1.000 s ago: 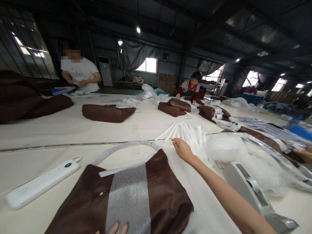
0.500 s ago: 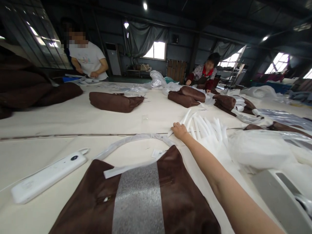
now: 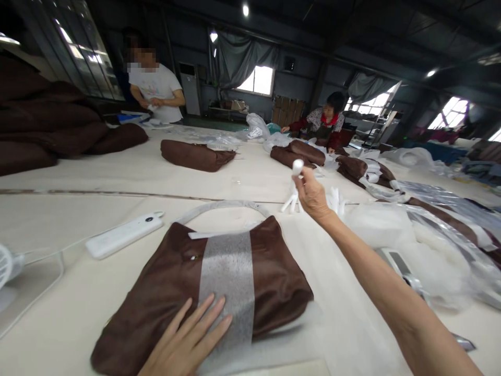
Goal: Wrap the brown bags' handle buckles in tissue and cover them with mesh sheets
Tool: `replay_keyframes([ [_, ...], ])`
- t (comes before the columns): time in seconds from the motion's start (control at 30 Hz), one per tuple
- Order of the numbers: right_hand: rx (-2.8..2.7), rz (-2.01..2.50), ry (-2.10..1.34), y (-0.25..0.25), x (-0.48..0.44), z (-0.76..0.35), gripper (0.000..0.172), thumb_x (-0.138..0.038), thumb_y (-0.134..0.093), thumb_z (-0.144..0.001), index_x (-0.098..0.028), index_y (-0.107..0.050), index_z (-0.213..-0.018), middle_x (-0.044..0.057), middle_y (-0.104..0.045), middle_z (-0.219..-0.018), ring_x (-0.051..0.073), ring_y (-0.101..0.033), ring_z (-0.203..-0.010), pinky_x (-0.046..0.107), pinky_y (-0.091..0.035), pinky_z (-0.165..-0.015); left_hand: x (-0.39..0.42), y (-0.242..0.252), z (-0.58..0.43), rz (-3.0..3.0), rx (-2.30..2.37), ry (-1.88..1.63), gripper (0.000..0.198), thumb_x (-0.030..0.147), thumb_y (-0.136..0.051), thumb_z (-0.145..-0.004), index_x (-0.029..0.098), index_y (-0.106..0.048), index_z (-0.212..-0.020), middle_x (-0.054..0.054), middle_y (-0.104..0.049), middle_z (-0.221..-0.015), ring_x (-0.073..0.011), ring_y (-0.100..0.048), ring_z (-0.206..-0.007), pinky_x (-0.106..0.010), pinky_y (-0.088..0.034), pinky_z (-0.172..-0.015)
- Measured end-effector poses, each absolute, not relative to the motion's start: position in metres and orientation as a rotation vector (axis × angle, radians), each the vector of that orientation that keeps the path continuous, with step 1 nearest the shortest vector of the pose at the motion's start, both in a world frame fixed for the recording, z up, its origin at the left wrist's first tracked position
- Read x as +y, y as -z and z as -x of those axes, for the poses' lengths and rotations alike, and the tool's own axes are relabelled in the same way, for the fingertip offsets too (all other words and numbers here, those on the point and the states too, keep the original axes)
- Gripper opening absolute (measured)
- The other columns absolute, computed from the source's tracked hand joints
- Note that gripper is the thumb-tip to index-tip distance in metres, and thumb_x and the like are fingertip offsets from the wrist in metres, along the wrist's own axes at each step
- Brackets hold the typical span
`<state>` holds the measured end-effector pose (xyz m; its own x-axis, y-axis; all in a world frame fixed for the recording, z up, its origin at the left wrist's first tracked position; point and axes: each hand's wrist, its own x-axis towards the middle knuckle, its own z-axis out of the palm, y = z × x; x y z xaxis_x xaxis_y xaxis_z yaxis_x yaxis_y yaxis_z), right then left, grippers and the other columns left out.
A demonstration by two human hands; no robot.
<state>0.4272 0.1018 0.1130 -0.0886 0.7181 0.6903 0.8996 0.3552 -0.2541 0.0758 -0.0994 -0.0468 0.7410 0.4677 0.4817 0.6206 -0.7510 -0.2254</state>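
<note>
A brown handbag [image 3: 156,292] lies flat in front of me, a grey-white translucent band [image 3: 229,256] wrapped around its middle. Its handle [image 3: 219,206], covered in pale wrapping, arches away from me on the table. My left hand [image 3: 191,337] rests on the lower part of the bag and band, fingers spread. Beyond the bag's right corner, my right hand [image 3: 312,194] is raised and closed around a white foam strip [image 3: 298,167], whose blunt end points up. Similar loose white strips [image 3: 335,201] lie behind and beside that hand, partly hidden by it.
A white oblong device [image 3: 124,235] with a cord lies left, near a small white fan [image 3: 6,266]. More brown bags [image 3: 191,155] stand across the table. Clear plastic [image 3: 438,256] covers the right side. Two people work on the far side.
My right hand has lifted from the pile with a white foam strip in it. My left hand has come into view on the bag. The view has shifted, showing more of the bag.
</note>
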Motion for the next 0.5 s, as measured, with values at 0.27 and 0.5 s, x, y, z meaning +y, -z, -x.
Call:
replay_keyframes([
  [0.27, -1.018, 0.904, -0.27, -0.175, -0.082, -0.48, 0.016, -0.031, -0.072, -0.082, -0.022, -0.066, -0.094, 0.002, -0.068, -0.072, 0.015, -0.061, -0.053, 0.03, -0.047, -0.044, -0.108, 0.041, -0.085, 2.772, -1.093, 0.475, 0.085, -0.007, -0.032, -0.078, 0.031, -0.028, -0.154, -0.001, -0.043, -0.154, -0.019, -0.03, -0.147, -0.048, -0.015, -0.124],
  [0.5, -0.594, 1.172, -0.944, -0.109, -0.178, -0.521, 0.022, -0.033, -0.085, -0.07, -0.019, -0.074, -0.084, 0.005, -0.071, -0.078, 0.011, -0.063, -0.058, 0.02, -0.052, -0.043, -0.094, 0.012, -0.086, 3.211, -1.429, 0.316, 0.057, 0.013, -0.039, -0.095, 0.033, -0.038, -0.149, -0.003, -0.039, -0.156, -0.0247, -0.028, -0.148, -0.056, -0.018, -0.121],
])
